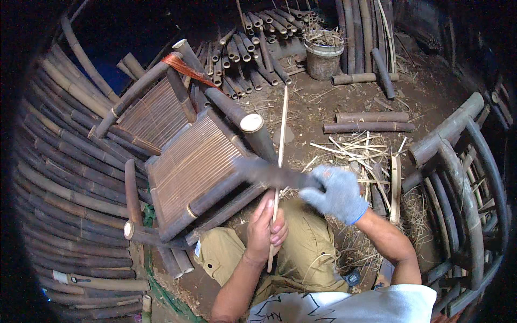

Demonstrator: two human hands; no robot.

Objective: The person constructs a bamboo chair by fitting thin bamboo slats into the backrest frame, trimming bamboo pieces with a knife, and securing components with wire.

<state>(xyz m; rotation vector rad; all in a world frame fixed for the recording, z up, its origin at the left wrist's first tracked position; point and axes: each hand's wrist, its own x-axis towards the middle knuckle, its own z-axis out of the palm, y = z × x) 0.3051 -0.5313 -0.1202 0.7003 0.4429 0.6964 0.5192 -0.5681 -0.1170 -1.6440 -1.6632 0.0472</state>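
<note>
My bare left hand (263, 230) is closed round a long, thin bamboo strip (283, 132), which stands nearly upright above my lap. In a grey glove, my right hand (335, 195) grips a dark knife (280, 175) whose blade is smeared by motion. The blade points left and crosses the strip just above my left hand; whether the two touch I cannot tell. Left of my hands is a bamboo chair (196, 156) with a slatted seat and an orange band tied near its top.
Dark bamboo poles (81, 177) line the left side. Cut tubes (245, 51) are piled at the back, near a bucket of shavings (324, 56). Loose pale strips (361, 153) litter the floor beyond my right hand. A bamboo frame (463, 199) stands at the right.
</note>
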